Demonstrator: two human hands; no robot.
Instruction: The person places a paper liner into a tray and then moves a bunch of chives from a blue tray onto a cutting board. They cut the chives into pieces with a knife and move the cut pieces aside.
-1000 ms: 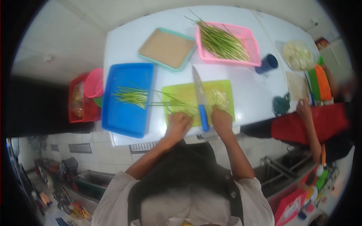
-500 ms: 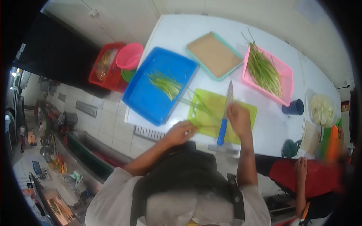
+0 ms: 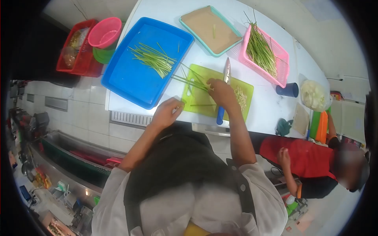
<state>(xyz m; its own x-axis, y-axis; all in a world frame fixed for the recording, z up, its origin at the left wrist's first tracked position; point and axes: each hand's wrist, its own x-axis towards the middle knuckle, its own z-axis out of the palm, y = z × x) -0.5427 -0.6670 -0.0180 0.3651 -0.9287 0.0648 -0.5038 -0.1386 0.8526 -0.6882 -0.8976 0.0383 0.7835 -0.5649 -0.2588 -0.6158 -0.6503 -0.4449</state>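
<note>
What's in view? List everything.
table: 1, white, centre
tray: 1, blue, left
stalks: many, green, tray, basket, board
board: 1, lime, near edge
knife: 1, blue handle, board
chopped bits: many, pale, board
lined tray: 1, teal, far side
basket: 1, pink, right
cup: 1, navy, beside basket
bag: 1, pale, far right
cloth: 1, green, near cup
basin: 1, pink, far left
crate: 1, red, far left
coworker: 1, red apron, right
other items: unclear
left hand: 1, bare, board corner
right hand: 1, bare, over board

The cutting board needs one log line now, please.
right hand: at green stalks | knife: across cutting board | chopped pieces: right of knife
</note>
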